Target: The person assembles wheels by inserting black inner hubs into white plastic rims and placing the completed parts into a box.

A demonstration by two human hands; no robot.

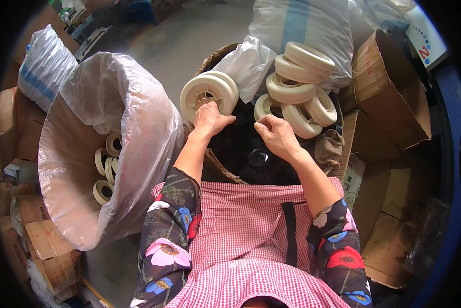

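Cream plastic rings (293,92) lie piled on a dark surface in front of me. My left hand (210,119) has its fingers hooked into the open middle of a cream spoked ring (193,92), which stands tilted on edge with another ring right behind it. The thumb of that hand points out to the right. My right hand (279,134) is curled, thumb and fingertips together, beside the lowest left ring of the pile. Whether anything sits in its fingertips is too small to tell. A small round dark glossy piece (258,157) lies between my forearms.
To my left stands a large clear plastic bag (66,169), open at the top, with several cream rings inside. White sacks (312,23) and a white plastic bag (248,64) stand behind the pile. Open cardboard boxes (389,97) are at right, a grey cloth (329,148) beside the rings.
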